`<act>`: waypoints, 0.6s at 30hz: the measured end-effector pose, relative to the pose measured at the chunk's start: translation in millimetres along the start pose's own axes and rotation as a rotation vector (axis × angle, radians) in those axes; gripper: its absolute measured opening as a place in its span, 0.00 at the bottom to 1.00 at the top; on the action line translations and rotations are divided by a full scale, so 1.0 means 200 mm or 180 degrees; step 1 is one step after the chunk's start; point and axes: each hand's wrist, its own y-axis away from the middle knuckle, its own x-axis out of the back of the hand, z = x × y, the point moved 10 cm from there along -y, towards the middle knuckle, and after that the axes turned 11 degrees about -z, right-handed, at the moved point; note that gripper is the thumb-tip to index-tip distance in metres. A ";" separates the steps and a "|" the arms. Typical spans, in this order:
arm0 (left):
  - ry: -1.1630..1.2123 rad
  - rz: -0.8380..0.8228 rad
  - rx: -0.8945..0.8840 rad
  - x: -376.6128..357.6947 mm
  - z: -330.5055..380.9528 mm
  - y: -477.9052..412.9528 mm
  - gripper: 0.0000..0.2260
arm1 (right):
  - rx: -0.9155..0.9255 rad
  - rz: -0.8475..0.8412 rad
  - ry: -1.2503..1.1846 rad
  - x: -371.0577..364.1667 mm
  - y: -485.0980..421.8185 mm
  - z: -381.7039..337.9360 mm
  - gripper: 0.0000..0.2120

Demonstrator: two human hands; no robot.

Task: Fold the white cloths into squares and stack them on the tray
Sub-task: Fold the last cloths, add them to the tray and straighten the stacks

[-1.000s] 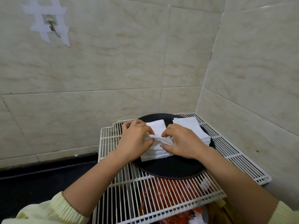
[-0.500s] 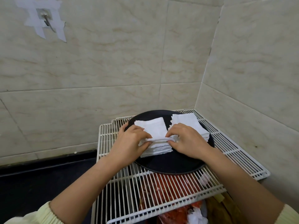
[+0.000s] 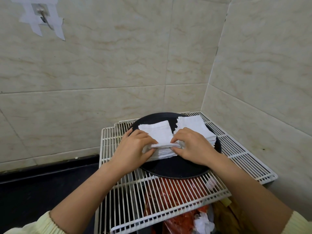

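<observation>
On black tray (image 3: pixel 177 171): two cloth stacks (image 3: pixel 158 134).

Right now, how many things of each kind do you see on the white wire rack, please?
Stacks of folded white cloths: 2, the left stack and the right stack
Black round tray: 1
Hands: 2, left hand and right hand
Total: 5

Your head camera is the only view, looking forward and down from above your forearms into the tiled wall corner. The white wire rack (image 3: pixel 168 191) fills the lower middle close in, its far right corner tucked into that corner, wide-angle bending the edges.
</observation>
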 end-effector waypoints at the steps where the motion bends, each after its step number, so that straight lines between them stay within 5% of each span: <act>1: 0.0057 0.0020 0.0059 0.01 -0.02 0.00 0.14 | -0.0004 0.0008 -0.0016 0.00 -0.01 0.00 0.11; 6: 0.0342 -0.0167 0.0126 -0.01 -0.07 0.01 0.24 | -0.0230 -0.0280 -0.0627 0.02 -0.03 0.04 0.10; 11: 0.1123 0.0074 0.0342 0.04 -0.09 0.03 0.17 | -0.0789 0.0325 -0.0894 0.13 -0.14 0.15 0.12; 15: 0.1385 0.0828 0.1310 0.09 -0.29 0.02 0.16 | -0.1169 0.0181 -0.0921 0.08 -0.25 0.20 0.14; 18: 0.1573 0.0691 0.1677 0.05 -0.39 -0.03 0.13 | -0.1348 0.0117 -0.1068 0.04 -0.29 0.22 0.18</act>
